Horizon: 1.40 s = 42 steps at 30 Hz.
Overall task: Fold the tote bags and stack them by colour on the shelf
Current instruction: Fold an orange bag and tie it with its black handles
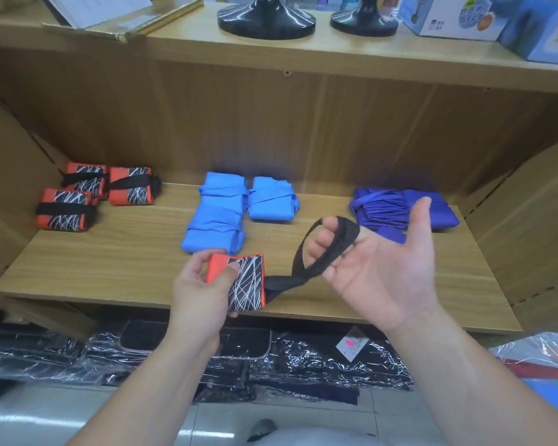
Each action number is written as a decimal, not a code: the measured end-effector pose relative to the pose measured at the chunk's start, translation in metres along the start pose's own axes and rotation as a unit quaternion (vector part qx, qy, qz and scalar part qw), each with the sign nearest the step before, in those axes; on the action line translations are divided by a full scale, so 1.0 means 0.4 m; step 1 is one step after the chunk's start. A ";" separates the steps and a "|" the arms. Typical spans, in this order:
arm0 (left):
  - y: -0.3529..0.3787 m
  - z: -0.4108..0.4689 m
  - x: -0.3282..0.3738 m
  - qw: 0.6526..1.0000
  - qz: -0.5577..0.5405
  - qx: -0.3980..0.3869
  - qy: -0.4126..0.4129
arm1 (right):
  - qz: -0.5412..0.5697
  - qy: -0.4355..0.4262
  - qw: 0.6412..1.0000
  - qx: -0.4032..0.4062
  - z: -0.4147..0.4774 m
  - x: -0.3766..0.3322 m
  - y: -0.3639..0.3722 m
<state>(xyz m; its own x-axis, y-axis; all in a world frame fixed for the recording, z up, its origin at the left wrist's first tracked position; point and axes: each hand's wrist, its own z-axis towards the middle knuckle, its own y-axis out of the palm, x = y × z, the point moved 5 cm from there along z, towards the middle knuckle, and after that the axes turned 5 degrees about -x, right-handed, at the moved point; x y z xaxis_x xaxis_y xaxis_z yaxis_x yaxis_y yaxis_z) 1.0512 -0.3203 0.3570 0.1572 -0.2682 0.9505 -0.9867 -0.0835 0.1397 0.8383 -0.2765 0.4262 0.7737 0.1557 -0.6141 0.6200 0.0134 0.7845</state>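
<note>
A: Head view, from the left: what lies on the wooden shelf (110, 268)?

B: Three orange bundles (94, 194) at middle left, each bound in black; light blue bundles (232, 207) at centre; a loose purple pile (384, 207) at right.

A: And each grip?

B: At lower centre the left hand (200, 284) pinches a folded orange bag (242, 281) printed with scribbled white lines, thumb on top. Its flat black strap (303, 262) loops over the curled fingers of the right hand (377, 262), palm up, thumb spread.

The top edge cuts off the black stands (266, 19), the right grip (377, 268) hides part of the purple bags (380, 206), the black strap (348, 228) covers some of its fingers (321, 247), and the orange bag (242, 281) hides most fingers of the left grip (197, 288).
</note>
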 end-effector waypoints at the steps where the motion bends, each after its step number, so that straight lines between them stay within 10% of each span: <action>1: 0.000 0.003 -0.002 1.000 -0.006 0.009 0.001 | -0.023 0.015 0.999 -0.026 -0.006 0.007 0.004; 9: 0.025 0.028 0.078 0.992 -0.100 0.045 0.060 | -0.369 0.207 0.901 -0.092 -0.044 0.046 -0.046; 18: 0.066 0.036 0.085 0.997 -0.033 -0.059 0.032 | -0.776 0.049 0.628 -0.029 -0.003 0.011 -0.077; 28: 0.146 0.069 -0.038 0.859 0.439 -0.173 0.199 | -0.578 0.157 0.796 0.090 -0.009 0.051 -0.283; 33: 0.174 0.078 -0.041 0.743 0.583 -0.060 0.324 | -0.513 0.139 0.844 0.072 0.006 0.041 -0.286; 42: 0.254 0.040 -0.090 0.812 0.438 -0.215 0.320 | -0.546 0.174 0.819 0.003 0.061 0.042 -0.324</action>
<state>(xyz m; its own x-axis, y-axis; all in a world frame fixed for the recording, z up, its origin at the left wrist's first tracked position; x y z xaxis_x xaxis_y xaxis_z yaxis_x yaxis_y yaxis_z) 0.9459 -0.3346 0.3326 -0.5312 0.5216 0.6677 -0.6534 0.2495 -0.7147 0.7739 -0.2995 0.3120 -0.3270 0.3272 -0.8866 0.9193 0.3275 -0.2182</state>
